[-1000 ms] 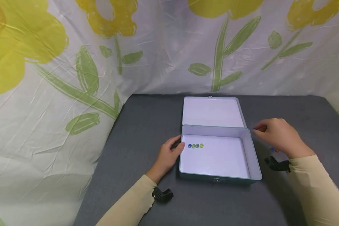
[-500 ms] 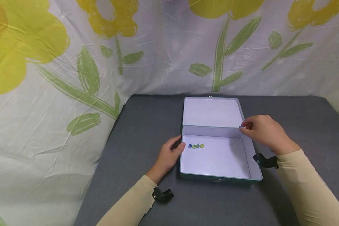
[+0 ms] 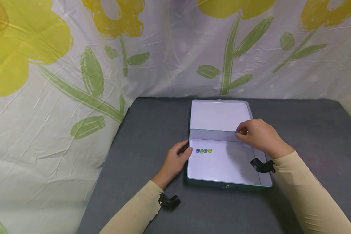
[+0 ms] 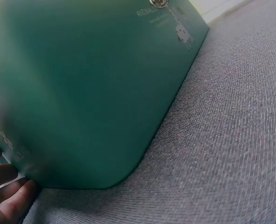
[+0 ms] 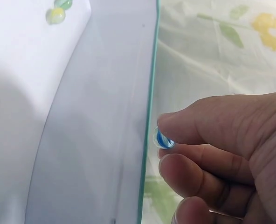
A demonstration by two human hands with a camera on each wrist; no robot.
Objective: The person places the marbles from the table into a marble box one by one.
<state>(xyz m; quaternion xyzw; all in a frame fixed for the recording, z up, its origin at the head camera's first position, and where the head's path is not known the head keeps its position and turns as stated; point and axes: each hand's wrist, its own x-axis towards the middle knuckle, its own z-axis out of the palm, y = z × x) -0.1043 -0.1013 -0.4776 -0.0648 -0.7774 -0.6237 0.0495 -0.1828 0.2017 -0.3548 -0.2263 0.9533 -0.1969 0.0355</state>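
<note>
A green box (image 3: 219, 169) with a white inside stands with its lid (image 3: 220, 113) laid back behind it. In the left part of its floor, several glass marbles (image 3: 205, 151), blue, green and yellow, lie in a short row. My left hand (image 3: 175, 159) holds the box's left side, thumb at the rim; its fingers (image 4: 17, 200) touch the outer wall in the left wrist view. Over the box's back right, my right hand (image 3: 257, 135) pinches a clear marble (image 5: 162, 138) with a blue swirl between thumb and fingers, beside the teal rim in the right wrist view.
The box stands on a dark grey table (image 3: 146, 136). Its front wall carries a small metal clasp (image 3: 226, 186). Behind and to the left hangs a white cloth (image 3: 169, 65) with yellow flowers and green leaves.
My right hand has moved left with the blue-swirled marble, from beside the box's right wall to over its back part. My left hand keeps its place at the box's left side.
</note>
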